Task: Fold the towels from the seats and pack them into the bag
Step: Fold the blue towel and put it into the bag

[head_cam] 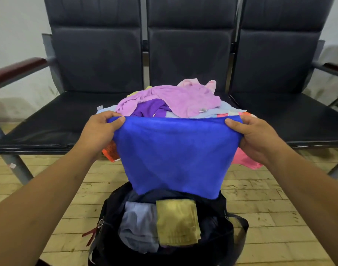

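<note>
A blue towel [174,156] hangs spread in front of me, held by its top edge. My left hand [99,131] pinches its upper left corner and my right hand [256,137] pinches its upper right corner. Behind it, a heap of unfolded towels [176,100] in lilac, purple, pink and pale blue lies on the middle seat. Below the towel's lower edge an open black bag [214,235] stands on the floor. Inside it lie a folded olive-yellow towel [177,223] and a pale grey-blue towel [137,227].
A row of three black padded seats [55,121] with dark red armrests [16,71] stands against a white wall. Pink [243,158] and orange [111,152] cloths hang over the middle seat's front edge. The floor is light wooden boards [260,198].
</note>
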A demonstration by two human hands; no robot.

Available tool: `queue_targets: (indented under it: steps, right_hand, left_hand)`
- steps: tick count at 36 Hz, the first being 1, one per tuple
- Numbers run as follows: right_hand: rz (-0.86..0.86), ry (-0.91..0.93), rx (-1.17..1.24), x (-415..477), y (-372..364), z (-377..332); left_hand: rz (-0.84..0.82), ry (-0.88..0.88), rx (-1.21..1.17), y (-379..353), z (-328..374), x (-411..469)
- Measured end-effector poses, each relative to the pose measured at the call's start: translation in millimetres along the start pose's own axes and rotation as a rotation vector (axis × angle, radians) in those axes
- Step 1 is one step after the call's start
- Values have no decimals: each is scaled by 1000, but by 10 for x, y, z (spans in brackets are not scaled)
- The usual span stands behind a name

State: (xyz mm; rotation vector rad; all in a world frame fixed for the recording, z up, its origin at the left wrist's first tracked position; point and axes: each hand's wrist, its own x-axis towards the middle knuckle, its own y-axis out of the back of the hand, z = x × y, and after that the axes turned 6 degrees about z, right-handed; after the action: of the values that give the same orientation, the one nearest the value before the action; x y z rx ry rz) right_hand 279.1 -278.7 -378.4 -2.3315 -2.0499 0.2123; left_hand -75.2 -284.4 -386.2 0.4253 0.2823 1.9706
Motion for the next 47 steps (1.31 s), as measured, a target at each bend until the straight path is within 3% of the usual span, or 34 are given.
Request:
queue_targets:
  steps: [4, 11, 16, 19, 25, 30, 34, 36, 47]
  right_hand:
    - [49, -11, -12, 2, 34, 21]
    - [96, -126, 166, 7, 22, 7]
    - [120, -87, 158, 3, 29, -23]
    - [115, -49, 93, -15, 23, -13]
    - [120, 31, -74, -7, 10, 32]
    - [140, 142, -217, -25, -89, 31]
    - [108, 233, -283, -93, -224, 35]
    - [64, 249, -287, -127, -291, 41]
    - [-139, 229, -284, -374, -684, 142]
  left_hand:
    - [10, -17, 54, 1, -15, 9]
    - [-10, -1, 20, -39, -8, 24]
    - [17, 25, 48, -50, -35, 31]
    - [-13, 54, -50, -20, -43, 27]
    - [-249, 63, -348, 3, 111, -125]
    - [-439, 128, -422, -80, 223, -236]
    - [-744, 145, -621, -120, 305, -371]
    - [-816, 83, -615, -168, 343, -431]
    - [-517, -207, -140, -422, 411, -601]
